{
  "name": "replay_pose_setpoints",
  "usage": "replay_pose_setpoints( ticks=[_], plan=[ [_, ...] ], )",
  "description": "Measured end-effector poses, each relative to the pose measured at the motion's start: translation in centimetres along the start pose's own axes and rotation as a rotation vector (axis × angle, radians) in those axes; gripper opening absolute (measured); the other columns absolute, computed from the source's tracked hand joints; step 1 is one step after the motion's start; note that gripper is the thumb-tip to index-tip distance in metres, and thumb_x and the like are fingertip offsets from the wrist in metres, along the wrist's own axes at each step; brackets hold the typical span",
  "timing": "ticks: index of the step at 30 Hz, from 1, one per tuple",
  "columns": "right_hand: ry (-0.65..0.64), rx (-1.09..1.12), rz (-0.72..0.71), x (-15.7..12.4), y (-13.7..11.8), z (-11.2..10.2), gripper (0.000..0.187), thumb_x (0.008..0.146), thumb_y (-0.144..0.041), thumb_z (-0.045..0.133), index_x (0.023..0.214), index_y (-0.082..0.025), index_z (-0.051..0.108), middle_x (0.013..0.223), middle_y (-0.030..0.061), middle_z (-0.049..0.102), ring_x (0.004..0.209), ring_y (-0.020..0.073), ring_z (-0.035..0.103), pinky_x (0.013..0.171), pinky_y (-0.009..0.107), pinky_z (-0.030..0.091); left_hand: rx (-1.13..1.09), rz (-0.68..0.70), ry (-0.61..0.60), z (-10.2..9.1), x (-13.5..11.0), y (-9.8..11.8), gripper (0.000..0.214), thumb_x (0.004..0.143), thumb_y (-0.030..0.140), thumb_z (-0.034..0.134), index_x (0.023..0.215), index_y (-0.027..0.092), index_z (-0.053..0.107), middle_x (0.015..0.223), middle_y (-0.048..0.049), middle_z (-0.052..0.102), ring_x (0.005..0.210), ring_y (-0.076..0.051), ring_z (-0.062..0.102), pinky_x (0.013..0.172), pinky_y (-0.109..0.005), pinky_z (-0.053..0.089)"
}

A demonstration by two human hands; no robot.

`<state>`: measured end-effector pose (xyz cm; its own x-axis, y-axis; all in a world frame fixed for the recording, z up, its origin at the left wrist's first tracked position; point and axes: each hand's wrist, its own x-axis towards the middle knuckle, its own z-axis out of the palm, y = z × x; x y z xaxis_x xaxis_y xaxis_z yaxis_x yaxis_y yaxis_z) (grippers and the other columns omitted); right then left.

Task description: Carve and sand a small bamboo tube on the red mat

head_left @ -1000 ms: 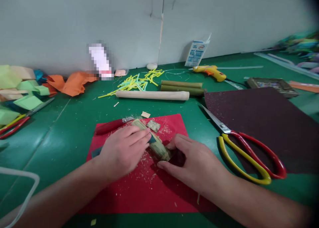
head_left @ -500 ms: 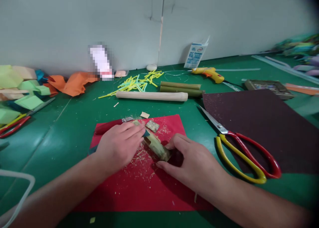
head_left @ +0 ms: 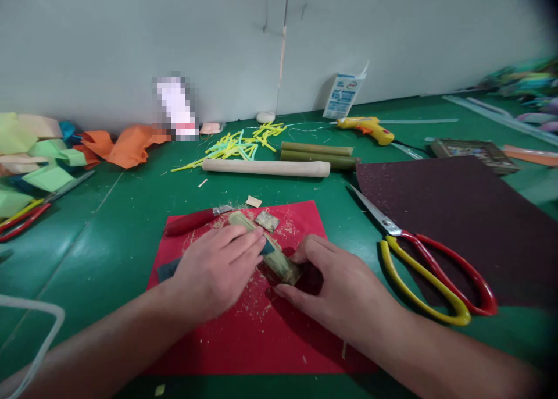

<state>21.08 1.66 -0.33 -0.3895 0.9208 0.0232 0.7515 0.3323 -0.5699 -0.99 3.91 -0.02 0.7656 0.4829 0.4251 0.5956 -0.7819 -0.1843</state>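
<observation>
A short greenish bamboo piece point(head_left: 280, 264) lies slantwise over a red sheet point(head_left: 244, 346) strewn with fine shavings. My right hand point(head_left: 344, 282) pinches its near right end between thumb and fingers. Across its top my left hand point(head_left: 222, 265) presses a dark blue-grey strip of sandpaper point(head_left: 168, 269), the fingers laid together over it; most of the strip is hidden under the palm. Just beyond the left fingers are a small square bamboo chip point(head_left: 267, 221) and a red-handled knife point(head_left: 192, 223).
Large red-and-yellow scissors point(head_left: 418, 253) rest partly on a dark brown sheet point(head_left: 449, 213) at right. Behind lie a pale peeled stick point(head_left: 265, 168), green bamboo lengths point(head_left: 316, 149), cut yellow straws point(head_left: 231, 146) and a yellow glue gun point(head_left: 370, 129). Coloured paper point(head_left: 47, 155) is heaped at left.
My left hand has slid with the sandpaper along the bamboo toward my right hand, baring the bamboo's far end. My right hand keeps its grip almost in place.
</observation>
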Motion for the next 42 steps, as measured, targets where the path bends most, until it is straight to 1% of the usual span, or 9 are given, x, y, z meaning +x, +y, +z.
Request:
replay_pose_setpoints(
  ticks=[4, 8, 12, 16, 19, 23, 27, 32, 42],
  plan=[
    [0.010, -0.006, 0.004, 0.09, 0.01, 0.13, 0.025, 0.069, -0.035, 0.067, 0.077, -0.021, 0.048, 0.077, -0.0012, 0.057, 0.062, 0.0134, 0.052, 0.054, 0.026, 0.038, 0.011, -0.069, 0.060, -0.19, 0.14, 0.13, 0.021, 0.087, 0.011, 0.046, 0.095, 0.009, 0.065, 0.102, -0.0090, 0.068, 0.094, -0.019, 0.061, 0.082, -0.034, 0.052],
    [0.011, -0.014, -0.004, 0.07, -0.01, 0.16, 0.024, 0.068, -0.035, 0.067, 0.076, -0.021, 0.048, 0.076, -0.0012, 0.056, 0.062, 0.0134, 0.052, 0.053, 0.026, 0.038, -0.056, 0.011, 0.001, -0.20, -0.10, 0.11, 0.023, 0.087, 0.011, 0.046, 0.102, 0.008, 0.063, 0.107, -0.0090, 0.067, 0.098, -0.019, 0.060, 0.089, -0.036, 0.049],
    [0.013, -0.007, 0.010, 0.09, -0.10, 0.07, 0.024, 0.068, -0.035, 0.067, 0.077, -0.021, 0.049, 0.077, -0.0011, 0.057, 0.063, 0.0138, 0.053, 0.054, 0.026, 0.038, 0.006, -0.099, 0.036, -0.04, -0.32, 0.12, 0.023, 0.088, 0.011, 0.044, 0.099, 0.010, 0.064, 0.104, -0.0097, 0.068, 0.096, -0.019, 0.061, 0.083, -0.035, 0.052],
    [-0.006, -0.009, 0.012, 0.22, -0.20, 0.02, 0.023, 0.069, -0.034, 0.066, 0.077, -0.021, 0.049, 0.077, -0.0010, 0.057, 0.063, 0.0144, 0.053, 0.054, 0.027, 0.039, -0.064, 0.002, -0.044, -0.14, -0.14, 0.59, 0.025, 0.089, 0.013, 0.043, 0.104, 0.011, 0.063, 0.110, -0.0089, 0.065, 0.098, -0.019, 0.060, 0.087, -0.037, 0.051],
    [-0.003, -0.015, 0.021, 0.26, -0.28, 0.00, 0.025, 0.068, -0.036, 0.067, 0.077, -0.021, 0.048, 0.079, -0.0004, 0.057, 0.064, 0.0148, 0.054, 0.054, 0.027, 0.040, 0.009, -0.069, 0.045, -0.30, 0.10, 0.63, 0.023, 0.089, 0.012, 0.044, 0.097, 0.011, 0.065, 0.102, -0.0087, 0.068, 0.093, -0.018, 0.061, 0.081, -0.035, 0.053],
    [0.003, -0.029, 0.001, 0.10, -0.28, 0.02, 0.024, 0.069, -0.034, 0.067, 0.076, -0.022, 0.047, 0.077, -0.0009, 0.057, 0.063, 0.0140, 0.053, 0.053, 0.026, 0.039, -0.042, -0.040, -0.023, -0.26, 0.09, 0.44, 0.024, 0.089, 0.014, 0.044, 0.104, 0.011, 0.063, 0.108, -0.0096, 0.066, 0.096, -0.019, 0.061, 0.086, -0.037, 0.051],
    [0.026, -0.028, -0.002, -0.02, -0.11, 0.09, 0.025, 0.068, -0.036, 0.067, 0.076, -0.022, 0.048, 0.078, -0.0005, 0.058, 0.064, 0.0144, 0.054, 0.054, 0.026, 0.039, 0.009, -0.089, 0.063, -0.02, -0.10, -0.20, 0.022, 0.089, 0.012, 0.044, 0.100, 0.012, 0.064, 0.102, -0.0082, 0.068, 0.091, -0.018, 0.061, 0.078, -0.034, 0.053],
    [0.009, -0.021, -0.005, 0.07, 0.04, 0.24, 0.024, 0.069, -0.034, 0.067, 0.077, -0.022, 0.047, 0.078, -0.0017, 0.056, 0.063, 0.0136, 0.053, 0.054, 0.026, 0.039, -0.036, -0.034, -0.006, -0.05, -0.16, 0.32, 0.023, 0.088, 0.012, 0.045, 0.103, 0.010, 0.063, 0.106, -0.0097, 0.067, 0.095, -0.019, 0.060, 0.083, -0.037, 0.051],
    [-0.002, -0.054, 0.009, -0.12, -0.25, 0.23, 0.024, 0.070, -0.034, 0.066, 0.078, -0.021, 0.047, 0.081, -0.0003, 0.057, 0.066, 0.0155, 0.055, 0.056, 0.028, 0.040, -0.008, -0.080, 0.021, -0.42, -0.25, 0.32, 0.021, 0.089, 0.013, 0.046, 0.099, 0.012, 0.065, 0.104, -0.0074, 0.068, 0.091, -0.018, 0.060, 0.079, -0.033, 0.051]
  ],
)
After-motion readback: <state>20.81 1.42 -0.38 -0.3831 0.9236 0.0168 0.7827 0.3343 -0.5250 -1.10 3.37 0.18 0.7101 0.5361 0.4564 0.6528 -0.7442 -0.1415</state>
